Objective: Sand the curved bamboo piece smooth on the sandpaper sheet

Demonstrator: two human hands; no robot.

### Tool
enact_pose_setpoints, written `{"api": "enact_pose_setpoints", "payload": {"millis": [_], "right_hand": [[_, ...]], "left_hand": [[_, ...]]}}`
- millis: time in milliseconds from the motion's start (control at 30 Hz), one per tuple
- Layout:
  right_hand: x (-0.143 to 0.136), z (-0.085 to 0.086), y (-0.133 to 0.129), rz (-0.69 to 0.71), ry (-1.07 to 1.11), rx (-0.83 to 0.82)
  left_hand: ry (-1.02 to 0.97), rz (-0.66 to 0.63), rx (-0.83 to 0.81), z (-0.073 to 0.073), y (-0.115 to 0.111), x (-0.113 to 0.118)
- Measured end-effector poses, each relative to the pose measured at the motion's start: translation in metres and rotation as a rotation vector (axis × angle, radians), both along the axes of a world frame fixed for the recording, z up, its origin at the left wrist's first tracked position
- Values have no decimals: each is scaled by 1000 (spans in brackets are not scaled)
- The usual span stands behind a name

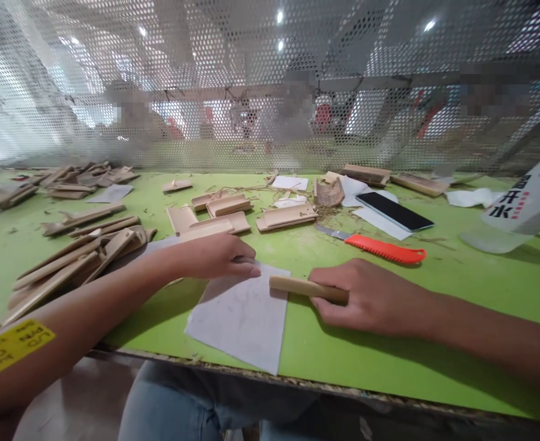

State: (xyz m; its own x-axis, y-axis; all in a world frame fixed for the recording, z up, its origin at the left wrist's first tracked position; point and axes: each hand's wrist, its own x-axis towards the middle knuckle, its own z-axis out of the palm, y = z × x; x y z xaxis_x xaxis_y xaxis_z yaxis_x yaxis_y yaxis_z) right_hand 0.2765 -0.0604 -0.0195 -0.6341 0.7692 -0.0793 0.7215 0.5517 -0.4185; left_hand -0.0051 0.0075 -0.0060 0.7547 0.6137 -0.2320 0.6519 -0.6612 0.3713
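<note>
My right hand (366,297) is wrapped round a short, pale bamboo piece (297,286), whose free end points left and lies over the right edge of a whitish sheet of paper (247,318). At the top edge of that sheet is my left hand (215,254), its fingers curled and the thumb resting on the paper. The inner fingers of my left hand are hidden. Just beyond my right hand lies a knife with an orange handle (384,248), its blade pointing left.
Split bamboo pieces (72,263) are heaped at the left, and more bamboo pieces (288,216) lie beyond my hands. A phone (393,210) rests on paper. A plastic cup (518,208) stands at the right. A perforated screen (233,135) borders the green table (389,361) at the back.
</note>
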Motion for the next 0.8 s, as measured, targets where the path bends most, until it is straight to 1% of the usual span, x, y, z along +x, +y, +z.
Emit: {"api": "enact_pose_setpoints", "payload": {"millis": [100,167,300,467,633,700,800], "right_hand": [[-1,1,-2,62,32,-70],[0,1,-2,55,49,-84],[2,1,0,37,40,-56],[4,-1,-1,48,40,-45],[0,0,-6,1,23,-17],[-2,0,-9,33,35,-36],[-3,0,-10,73,62,-107]], "left_hand": [[-2,-1,1,0,1,1],[0,1,4,0,1,1],[9,0,-1,1,0,3],[6,6,6,1,0,4],[0,1,10,1,0,4],[4,4,7,2,0,3],[7,2,-3,1,0,3]]}}
